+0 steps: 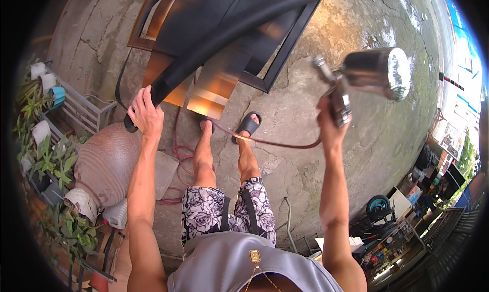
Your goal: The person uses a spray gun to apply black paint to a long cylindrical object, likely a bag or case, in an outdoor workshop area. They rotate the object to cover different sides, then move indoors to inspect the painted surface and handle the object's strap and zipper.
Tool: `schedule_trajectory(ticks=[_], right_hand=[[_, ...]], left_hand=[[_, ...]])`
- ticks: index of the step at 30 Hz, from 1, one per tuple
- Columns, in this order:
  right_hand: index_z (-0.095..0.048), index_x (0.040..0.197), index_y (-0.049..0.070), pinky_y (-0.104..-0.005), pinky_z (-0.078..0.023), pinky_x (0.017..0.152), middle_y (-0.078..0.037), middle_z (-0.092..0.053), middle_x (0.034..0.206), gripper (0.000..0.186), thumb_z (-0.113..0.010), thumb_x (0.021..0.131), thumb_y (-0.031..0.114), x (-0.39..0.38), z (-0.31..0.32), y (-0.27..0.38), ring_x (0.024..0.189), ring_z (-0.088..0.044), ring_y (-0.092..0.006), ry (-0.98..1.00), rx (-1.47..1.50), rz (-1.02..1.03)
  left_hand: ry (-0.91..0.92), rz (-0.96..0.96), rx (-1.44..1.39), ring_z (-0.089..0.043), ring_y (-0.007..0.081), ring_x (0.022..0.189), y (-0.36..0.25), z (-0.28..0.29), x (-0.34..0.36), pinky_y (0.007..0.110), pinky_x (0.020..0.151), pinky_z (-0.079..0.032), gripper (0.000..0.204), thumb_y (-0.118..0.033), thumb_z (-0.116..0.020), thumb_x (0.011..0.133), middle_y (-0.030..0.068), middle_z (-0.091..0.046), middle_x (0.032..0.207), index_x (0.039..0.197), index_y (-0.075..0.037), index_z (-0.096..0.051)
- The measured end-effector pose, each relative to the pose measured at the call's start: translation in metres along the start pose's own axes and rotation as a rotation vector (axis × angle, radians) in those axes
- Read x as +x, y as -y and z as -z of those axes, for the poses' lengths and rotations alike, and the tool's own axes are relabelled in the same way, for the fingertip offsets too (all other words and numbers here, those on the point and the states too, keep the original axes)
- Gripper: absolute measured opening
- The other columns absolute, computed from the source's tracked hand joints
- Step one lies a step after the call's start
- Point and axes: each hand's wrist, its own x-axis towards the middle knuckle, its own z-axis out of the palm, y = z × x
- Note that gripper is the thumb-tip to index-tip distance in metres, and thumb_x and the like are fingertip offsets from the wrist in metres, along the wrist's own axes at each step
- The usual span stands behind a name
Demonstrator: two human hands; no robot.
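My left hand [146, 112] is closed around the near end of a long black curved bar [219, 36]. The bar arches away to the upper right, above a black-painted panel. Its kind I cannot make out. In my right hand [332, 120] is a metal spray gun [336, 91] with a large silver cup [379, 70], slightly blurred. A dark red air hose [275, 143] runs from the gun hand across to the left, past my feet.
Black-sprayed framed panels [285, 52] and brown boards [210, 91] lie on cracked concrete ahead. At left stand a large clay jar [109, 162], a grey rack [84, 106] and potted plants [56, 159]. Loops of hose [183, 157] lie beside my feet. Cluttered shelves [402, 251] stand at right.
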Motion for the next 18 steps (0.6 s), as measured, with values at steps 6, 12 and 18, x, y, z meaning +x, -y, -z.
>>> schedule_trajectory(ticks=[6,12,18], right_hand=[[-0.059,0.09,0.003,-0.0249,-0.042,0.052,-0.003,-0.058,0.066,0.018,-0.068,0.075,0.002,-0.056,-0.026,0.03,0.057,-0.051,-0.0082,0.315,-0.067,0.084],[-0.062,0.095,0.003,-0.0243,-0.042,0.052,-0.004,-0.061,0.069,0.022,-0.067,0.074,0.002,-0.082,-0.023,0.042,0.056,-0.051,-0.0074,0.343,0.001,-0.03],[-0.059,0.101,-0.001,-0.0238,-0.047,0.066,-0.008,-0.068,0.088,0.025,-0.068,0.077,0.003,-0.078,-0.003,0.037,0.071,-0.059,-0.0088,0.251,0.02,-0.153]], left_hand=[[-0.042,-0.007,-0.018,-0.055,0.0196,0.105,-0.005,-0.003,0.002,0.038,0.083,-0.038,0.059,-0.006,-0.071,0.065,-0.0014,-0.056,0.116,0.119,-0.016,-0.051],[0.029,-0.019,-0.163,-0.056,0.0225,0.103,0.007,0.002,0.009,0.038,0.084,-0.039,0.065,-0.008,-0.074,0.062,0.0015,-0.059,0.113,0.122,-0.017,-0.051],[0.346,-0.033,-0.493,-0.057,0.03,0.102,0.026,0.025,0.036,0.04,0.086,-0.043,0.073,-0.008,-0.076,0.059,0.0086,-0.062,0.109,0.127,-0.016,-0.049]])
